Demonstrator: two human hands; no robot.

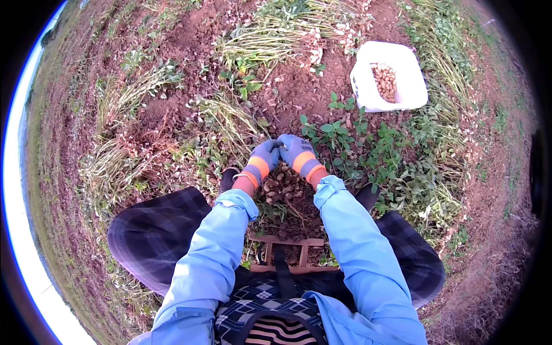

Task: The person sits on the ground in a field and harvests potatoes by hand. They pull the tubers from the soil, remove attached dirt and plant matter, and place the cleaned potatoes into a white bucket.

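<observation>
My left hand [266, 154] and my right hand [296, 147] wear grey-blue work gloves with orange-banded cuffs. They meet in front of me, just above the soil, with their fingers bent inward. Whatever may lie between the fingertips is hidden by the gloves. Right below them, between my feet, is a small heap of unshelled peanuts [280, 189]. Pulled peanut plants [228, 120] lie on the ground just beyond my left hand. Leafy green plants [340, 131] grow beyond my right hand.
A white plastic bucket [360, 88], part filled with peanuts [385, 82], stands at the upper right. Bundles of pulled peanut plants [263, 43] lie ahead, and more plants [110, 161] lie to the left. A low wooden stool [286, 239] is below me.
</observation>
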